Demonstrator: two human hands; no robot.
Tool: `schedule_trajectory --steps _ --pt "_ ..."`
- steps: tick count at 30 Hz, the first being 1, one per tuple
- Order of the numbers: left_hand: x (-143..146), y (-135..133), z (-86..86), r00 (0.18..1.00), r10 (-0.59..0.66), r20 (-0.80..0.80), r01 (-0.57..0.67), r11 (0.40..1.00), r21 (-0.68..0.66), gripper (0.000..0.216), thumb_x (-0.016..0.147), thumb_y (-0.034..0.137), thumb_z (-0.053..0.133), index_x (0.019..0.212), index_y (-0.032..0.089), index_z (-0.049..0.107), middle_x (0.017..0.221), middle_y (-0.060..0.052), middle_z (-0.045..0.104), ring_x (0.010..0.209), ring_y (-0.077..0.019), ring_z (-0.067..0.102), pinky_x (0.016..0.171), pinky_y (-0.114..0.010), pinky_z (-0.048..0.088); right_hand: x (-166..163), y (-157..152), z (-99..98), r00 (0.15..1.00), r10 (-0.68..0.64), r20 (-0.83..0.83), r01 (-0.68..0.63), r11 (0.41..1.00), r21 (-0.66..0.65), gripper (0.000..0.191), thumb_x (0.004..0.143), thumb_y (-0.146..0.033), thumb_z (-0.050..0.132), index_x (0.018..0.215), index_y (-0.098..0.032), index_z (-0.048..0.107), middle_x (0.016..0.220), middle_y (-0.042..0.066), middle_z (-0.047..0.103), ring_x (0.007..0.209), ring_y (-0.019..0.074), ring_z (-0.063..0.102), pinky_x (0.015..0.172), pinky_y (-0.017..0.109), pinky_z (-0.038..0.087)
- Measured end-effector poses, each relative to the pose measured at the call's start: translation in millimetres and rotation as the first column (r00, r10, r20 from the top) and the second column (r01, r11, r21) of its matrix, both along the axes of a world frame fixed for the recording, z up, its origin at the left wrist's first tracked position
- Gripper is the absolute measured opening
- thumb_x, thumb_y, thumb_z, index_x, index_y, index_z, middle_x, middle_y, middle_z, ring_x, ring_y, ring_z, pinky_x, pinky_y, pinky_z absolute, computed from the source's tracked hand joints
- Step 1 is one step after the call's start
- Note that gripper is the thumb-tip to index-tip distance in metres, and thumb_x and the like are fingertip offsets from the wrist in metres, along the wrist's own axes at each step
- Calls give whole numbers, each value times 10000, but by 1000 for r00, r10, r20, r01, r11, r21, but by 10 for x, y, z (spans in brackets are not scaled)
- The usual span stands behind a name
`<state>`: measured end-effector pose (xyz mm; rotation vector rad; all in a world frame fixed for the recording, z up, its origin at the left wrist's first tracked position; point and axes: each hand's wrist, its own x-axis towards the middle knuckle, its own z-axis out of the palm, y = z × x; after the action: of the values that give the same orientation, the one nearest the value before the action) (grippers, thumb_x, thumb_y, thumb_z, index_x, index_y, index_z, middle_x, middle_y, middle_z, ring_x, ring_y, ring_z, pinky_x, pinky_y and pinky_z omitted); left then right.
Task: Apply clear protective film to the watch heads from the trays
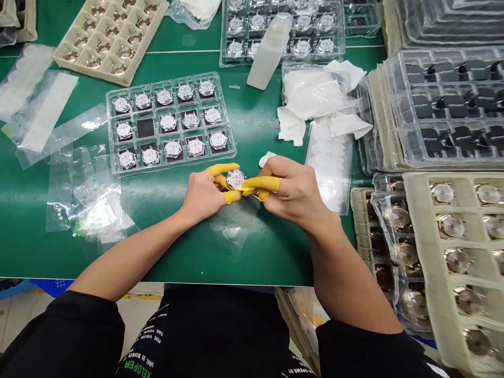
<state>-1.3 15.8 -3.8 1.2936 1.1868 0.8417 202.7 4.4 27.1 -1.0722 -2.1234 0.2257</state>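
A round silver watch case (235,179), printed side up, is held over the green table in front of me. My left hand (205,190), with yellow finger cots on its fingertips, grips the case from the left. From the right, my right hand (289,188) presses its yellow-covered fingers together at the edge of the case; whether they pinch anything else is hidden. Just beyond my hands lies a clear tray (173,167) of similar silver watch cases, with one compartment in its middle row showing only a black base.
A white bottle (271,52) leans by another clear tray (281,59). White wipes (311,94) lie right of centre. Plastic bags with small dots (92,210) lie at left, a beige tray (129,76) behind. Stacked trays (427,231) crowd the right side.
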Motion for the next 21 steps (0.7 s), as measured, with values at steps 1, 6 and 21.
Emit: schedule_trajectory --steps 1,6,21 --pt "0 5 2 1000 -8 10 8 1000 4 616 621 265 914 1218 175 792 769 -3 779 694 -152 726 743 -279 631 -4 -8 16 1000 1 -4 -1 999 -37 230 848 -82 626 799 -240 786 706 12 563 630 135 469 565 304 302" --pt "4 37 5 996 -51 70 50 999 15 601 649 216 877 1241 189 778 818 -2 797 723 -143 736 772 -274 638 136 66 -1 979 -160 -127 116 947 -300 157 940 -357 703 995 -251 805 819 49 654 722 187 563 624 335 440" --pt "52 68 -148 977 -42 210 38 999 20 709 742 234 879 1422 237 681 891 6 824 840 -152 776 917 -322 663 -117 250 159 903 -388 -184 195 752 -630 364 782 -450 858 1067 -232 804 789 42 761 707 187 639 703 362 508"
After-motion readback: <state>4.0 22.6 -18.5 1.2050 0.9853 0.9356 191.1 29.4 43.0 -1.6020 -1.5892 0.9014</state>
